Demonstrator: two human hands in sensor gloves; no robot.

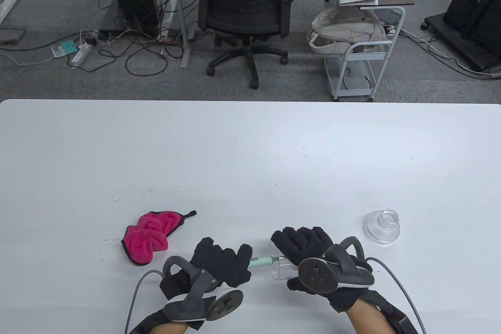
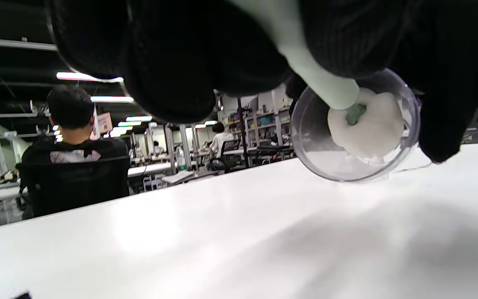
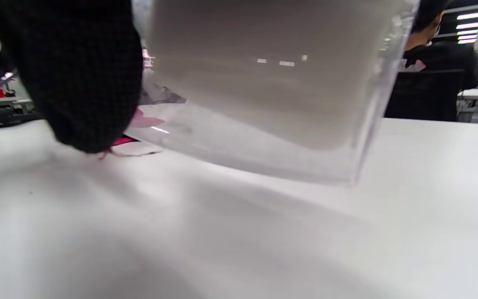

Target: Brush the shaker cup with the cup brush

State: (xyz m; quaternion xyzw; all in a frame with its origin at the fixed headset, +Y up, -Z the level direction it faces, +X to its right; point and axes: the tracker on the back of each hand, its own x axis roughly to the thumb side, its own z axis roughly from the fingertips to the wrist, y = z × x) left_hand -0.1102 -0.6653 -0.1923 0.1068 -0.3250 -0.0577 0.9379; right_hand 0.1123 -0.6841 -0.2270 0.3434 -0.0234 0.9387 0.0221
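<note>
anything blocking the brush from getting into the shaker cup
Nothing visible does. The right hand holds the shaker cup on its side, mouth toward the left hand, and the cup brush head is already inside.

My right hand (image 1: 313,259) grips the clear plastic shaker cup (image 1: 280,265), lying sideways, mouth facing left. My left hand (image 1: 221,265) holds the pale green cup brush handle (image 1: 261,262), which enters the cup mouth. Crumpled pink cloth (image 1: 150,236) lies just left of my left hand; clear domed lid (image 1: 382,226) sits right, on the white table (image 1: 250,154).
</note>
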